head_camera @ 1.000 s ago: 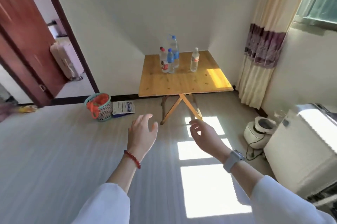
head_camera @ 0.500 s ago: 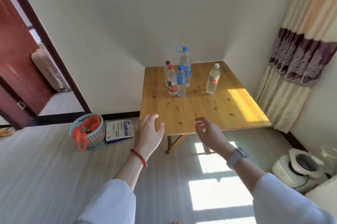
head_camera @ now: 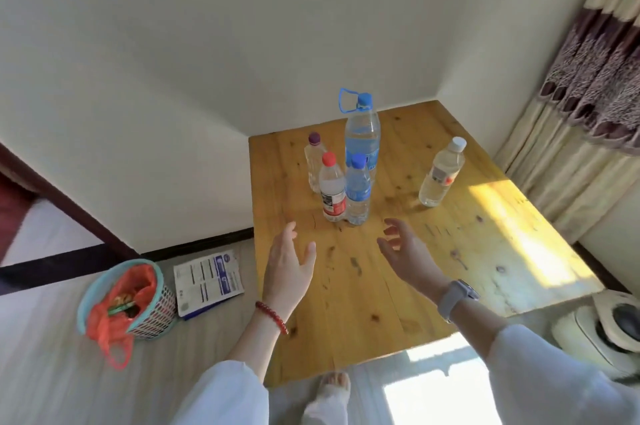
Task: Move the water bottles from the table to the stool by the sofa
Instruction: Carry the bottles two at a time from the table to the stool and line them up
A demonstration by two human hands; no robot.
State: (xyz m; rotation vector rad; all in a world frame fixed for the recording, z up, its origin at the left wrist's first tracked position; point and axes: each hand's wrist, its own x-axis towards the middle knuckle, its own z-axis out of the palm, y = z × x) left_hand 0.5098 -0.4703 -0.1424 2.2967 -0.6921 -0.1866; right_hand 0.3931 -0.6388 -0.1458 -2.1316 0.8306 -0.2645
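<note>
Five water bottles stood upright on the wooden table [head_camera: 467, 251], toward its far half. Four formed a tight cluster at centre-left: the tall bottle [head_camera: 362, 137] with blue cap and blue carry loop at the back, the purple-cap bottle [head_camera: 314, 161] to its left, the red-cap bottle [head_camera: 332, 187] and the small blue-cap bottle [head_camera: 357, 189] in front, those two side by side and touching or nearly so. The white-cap bottle [head_camera: 440, 175] stood apart to the right, near a sunlit patch of tabletop.

The left hand [head_camera: 289, 269] was held over the table's near-left part, palm turned inward, fingers straight and loosely spread, gripping nothing. A red bead bracelet [head_camera: 272, 315] sat on that wrist. The right hand [head_camera: 405, 251] was held opposite it, palm facing left, fingers relaxed and slightly curved, also empty; a pale watch [head_camera: 455, 298] was on its wrist. Both hands were short of the cluster, touching no bottle. White sleeves covered both forearms.

On the floor left of the table: a teal basket [head_camera: 157, 314] lined with an orange bag, and beside it a printed leaflet [head_camera: 207, 277]. A patterned curtain [head_camera: 595, 78] hung at right. A round white appliance [head_camera: 609, 331] sat on the floor at the table's near-right corner. The stool and sofa were out of view.
</note>
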